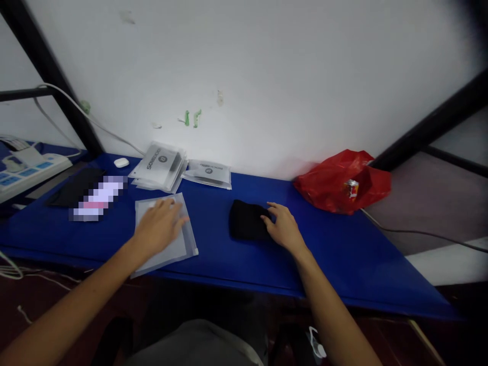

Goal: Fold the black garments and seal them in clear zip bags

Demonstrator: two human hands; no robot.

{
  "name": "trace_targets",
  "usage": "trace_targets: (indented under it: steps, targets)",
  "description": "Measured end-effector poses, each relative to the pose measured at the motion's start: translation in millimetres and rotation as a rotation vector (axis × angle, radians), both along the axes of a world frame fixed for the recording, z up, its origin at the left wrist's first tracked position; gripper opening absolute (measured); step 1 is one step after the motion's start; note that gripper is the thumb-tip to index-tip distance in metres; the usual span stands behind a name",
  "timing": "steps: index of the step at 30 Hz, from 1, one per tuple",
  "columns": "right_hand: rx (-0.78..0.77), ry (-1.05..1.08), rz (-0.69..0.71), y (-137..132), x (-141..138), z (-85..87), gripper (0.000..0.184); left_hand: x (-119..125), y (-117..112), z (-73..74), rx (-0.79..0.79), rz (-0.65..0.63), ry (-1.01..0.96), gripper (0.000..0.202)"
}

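My grey clothing [206,343] is nearest, cut off at the lower edge, with my forearms reaching past it over the blue table [213,244]. My right hand [285,226] is at the right end of a folded black item [247,222], thumb and forefinger apart on it; whether they pinch it I can't tell. My left hand [158,223] is over a clear zip bag [173,251], thumb parted from the fingers, nothing visibly gripped. I judge this as a handling step, one hand to each thing. Any lift of the bag calls for thumb and finger closing on its edge; the black item needs a firmer hold too.

My left hand is blurred and hides the bag's middle, so contact there is unclear. The black item's folds vanish in its darkness, a pixelated patch [101,195] masks something at left, and the red bag's [335,178] contents are mostly hidden.
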State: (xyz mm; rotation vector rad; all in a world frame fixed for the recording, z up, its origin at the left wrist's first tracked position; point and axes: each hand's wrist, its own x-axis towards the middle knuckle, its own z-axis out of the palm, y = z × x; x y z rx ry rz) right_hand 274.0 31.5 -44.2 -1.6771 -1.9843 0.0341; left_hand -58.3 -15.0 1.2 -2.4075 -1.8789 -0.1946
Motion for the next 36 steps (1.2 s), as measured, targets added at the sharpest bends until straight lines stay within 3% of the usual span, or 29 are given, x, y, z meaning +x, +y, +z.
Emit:
trace_targets:
  steps: [4,10,21,24,28,31,36]
  targets:
    - [-0.004,0.014,0.001,0,0,0.8,0.011,20,-20,-7.3,-0.137,-0.073,0.030,0.039]
    - [-0.030,0.026,0.022,-4,-12,2.1,0.010,-8,-23,-11.1,-0.158,-0.002,-0.008,0.033]
    - [-0.004,0.035,0.023,-13,-38,1.9,0.017,-43,-18,-24.5,-0.123,0.157,-0.013,0.045]
    - [-0.021,0.077,0.081,-15,-39,5.2,0.026,-32,-15,-25.2,-0.032,0.177,0.010,0.043]
    - [-0.024,0.139,0.154,-13,-24,11.6,0.034,5,-9,-30.3,0.107,0.010,-0.140,0.047]
    - [-0.091,0.035,0.135,-11,-3,7.3,0.044,24,-4,-43.1,0.058,-0.042,-0.192,0.053]
    - [-0.224,-0.097,0.100,-13,23,-13.9,0.058,25,3,-62.2,-0.032,-0.017,-0.165,0.056]
